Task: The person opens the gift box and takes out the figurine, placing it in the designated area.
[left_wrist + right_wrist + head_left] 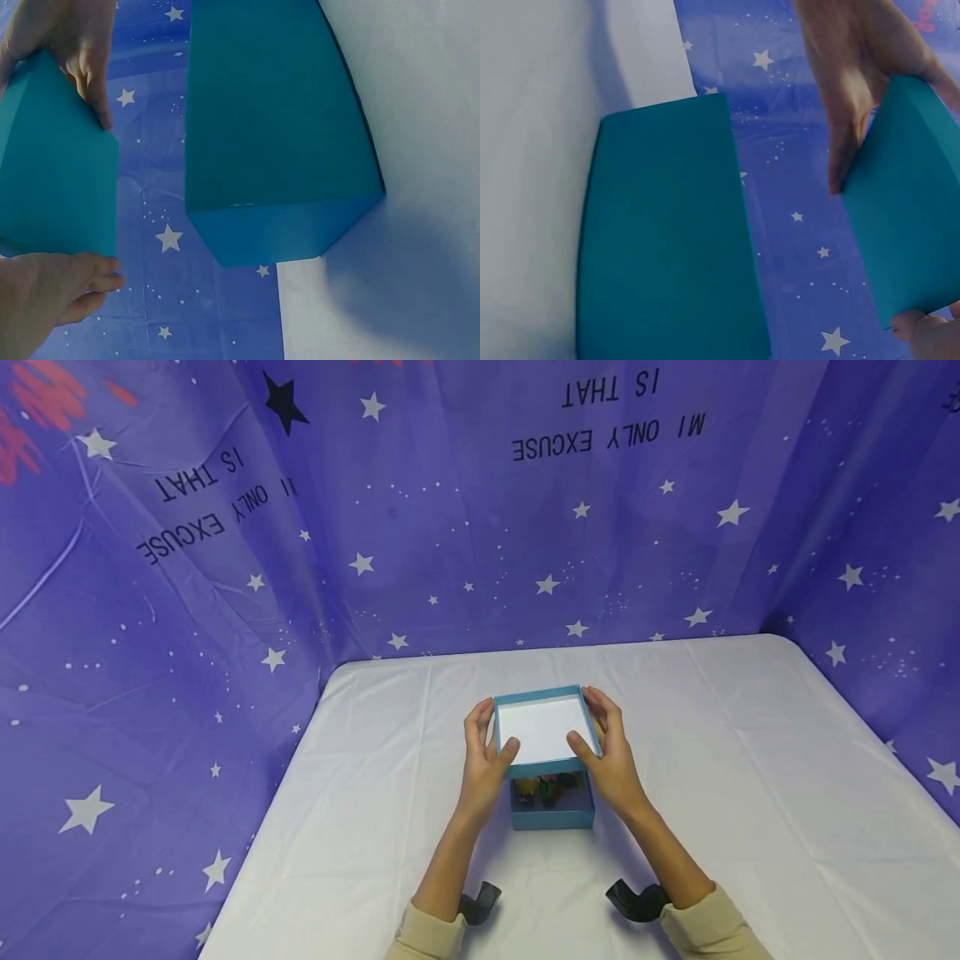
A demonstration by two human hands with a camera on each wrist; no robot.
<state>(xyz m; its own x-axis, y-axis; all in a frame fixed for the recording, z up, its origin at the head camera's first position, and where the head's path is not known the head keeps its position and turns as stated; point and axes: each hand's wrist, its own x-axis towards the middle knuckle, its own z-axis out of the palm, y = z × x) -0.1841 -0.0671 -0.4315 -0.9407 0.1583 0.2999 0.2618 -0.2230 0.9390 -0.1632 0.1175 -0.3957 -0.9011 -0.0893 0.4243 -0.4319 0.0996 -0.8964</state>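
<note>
Between both hands a teal box lid (547, 731) is held up, its white inside facing the head camera. My left hand (483, 764) grips the lid's left side, thumb over the near rim. On the opposite side my right hand (613, 760) grips it the same way. Below and nearer to me stands the teal box base (553, 819) on the table, partly covered by the lid. Small coloured items (547, 788), yellow, green and reddish, lie inside; their kind is unclear. In the left wrist view the lid (64, 165) is apart from the base (281, 112).
A white cloth covers the table (360, 827). Purple curtains (480, 527) with stars and lettering hang behind it and at both sides. Black curved pieces (480, 903) sit at the wrists, beside the beige sleeves (431, 935).
</note>
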